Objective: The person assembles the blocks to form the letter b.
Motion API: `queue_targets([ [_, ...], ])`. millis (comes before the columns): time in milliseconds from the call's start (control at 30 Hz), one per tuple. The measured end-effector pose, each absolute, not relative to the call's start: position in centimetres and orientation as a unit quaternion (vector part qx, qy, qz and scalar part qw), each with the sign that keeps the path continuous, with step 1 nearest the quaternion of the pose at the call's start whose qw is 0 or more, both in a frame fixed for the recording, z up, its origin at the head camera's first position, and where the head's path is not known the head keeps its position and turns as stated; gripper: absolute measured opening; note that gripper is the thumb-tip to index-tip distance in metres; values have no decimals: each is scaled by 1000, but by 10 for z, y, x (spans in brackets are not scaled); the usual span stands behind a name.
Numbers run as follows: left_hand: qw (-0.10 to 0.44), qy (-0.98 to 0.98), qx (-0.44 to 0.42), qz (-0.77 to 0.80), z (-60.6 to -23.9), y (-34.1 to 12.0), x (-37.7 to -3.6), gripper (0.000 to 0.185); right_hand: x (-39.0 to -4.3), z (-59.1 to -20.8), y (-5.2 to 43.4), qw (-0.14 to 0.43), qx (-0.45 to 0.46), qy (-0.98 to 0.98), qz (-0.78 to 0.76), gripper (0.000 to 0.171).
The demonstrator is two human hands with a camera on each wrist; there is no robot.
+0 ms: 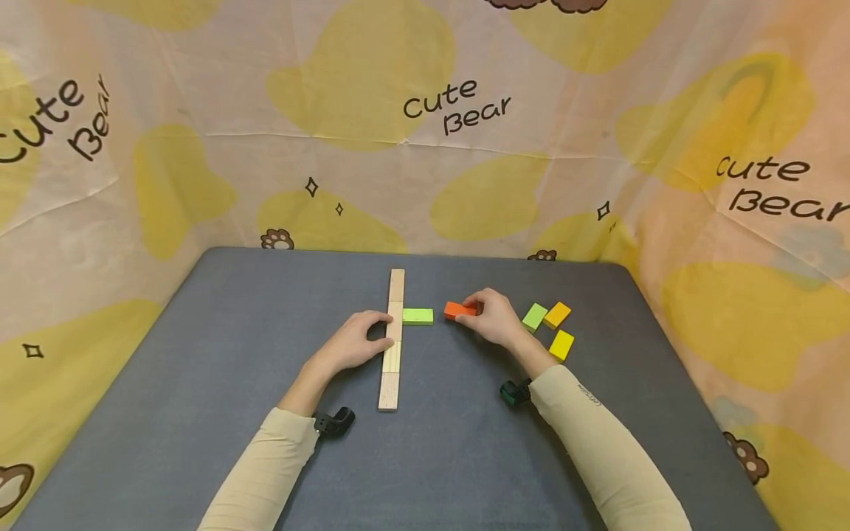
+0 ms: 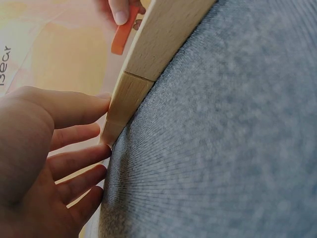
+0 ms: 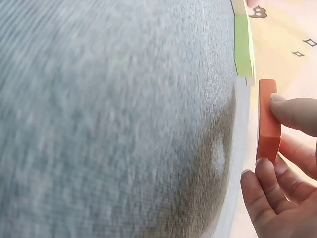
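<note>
A row of several natural-wood blocks [image 1: 393, 340] [image 2: 148, 59] lies end to end on the grey table [image 1: 199, 369]. My left hand [image 1: 358, 341] [image 2: 54, 148] rests against its left side, fingertips touching the wood, fingers fairly straight. A light green block [image 1: 417, 316] [image 3: 242, 44] lies flat against the row's right side. My right hand [image 1: 491, 317] [image 3: 282, 163] pinches an orange block [image 1: 458, 310] [image 3: 268, 121] just right of the green one; the orange block [image 2: 123, 32] also shows in the left wrist view.
To the right of my right hand lie a lime green block [image 1: 534, 317], an amber block [image 1: 557, 315] and a yellow block [image 1: 561, 344]. A bear-print cloth backdrop [image 1: 425, 133] walls in the table on three sides.
</note>
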State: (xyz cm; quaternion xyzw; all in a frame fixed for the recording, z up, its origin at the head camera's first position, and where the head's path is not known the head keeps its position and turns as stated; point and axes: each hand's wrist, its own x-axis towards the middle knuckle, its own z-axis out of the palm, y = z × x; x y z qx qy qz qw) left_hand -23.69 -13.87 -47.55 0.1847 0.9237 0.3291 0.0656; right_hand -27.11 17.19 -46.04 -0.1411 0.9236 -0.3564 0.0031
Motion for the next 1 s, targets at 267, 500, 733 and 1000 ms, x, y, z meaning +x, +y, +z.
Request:
queue_targets([
  [267,63,922,191,330,-473,-139,-236,48,-272,-467,161,14,-128,930,-345,31],
  [500,63,923,190,330,-473,-139,-236,48,-273,-464,153,21,-130,937,-323,31],
  [733,62,922,192,332,-474,-138,-237,48,-273,-463,150,31,-120,940,-319,32],
  [1000,68,922,184,333,-474,-139,-237,49,-273,-465,148,43,-128,941,-310,34],
])
